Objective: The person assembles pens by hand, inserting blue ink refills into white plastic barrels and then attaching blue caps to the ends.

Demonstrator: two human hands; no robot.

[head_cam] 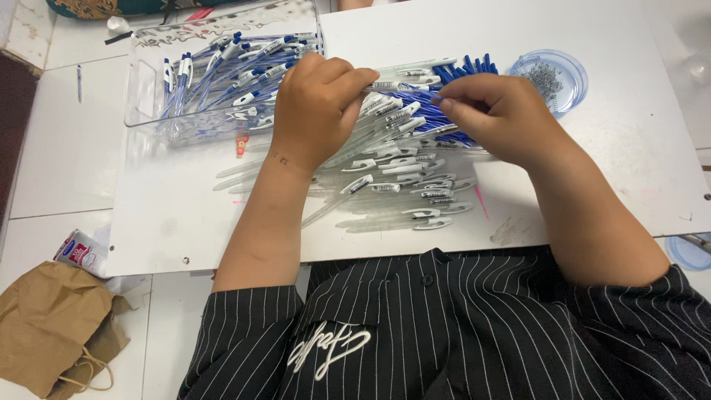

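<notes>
- Left hand (pixel 315 107) and right hand (pixel 492 115) both pinch one clear plastic pen barrel (pixel 404 85) above the white counter (pixel 170 215).
- Below: one heap of clear barrels (pixel 400 185), too many to count.
- One clear plastic tray (pixel 144 96) of blue-and-white pens; one round blue dish (pixel 570 78) of small springs.

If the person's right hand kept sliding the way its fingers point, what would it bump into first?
The right hand points left, toward the left hand. It would most likely meet the clear pen barrel pinched between them, then the left hand's fingers. Depth is hard to judge.
</notes>
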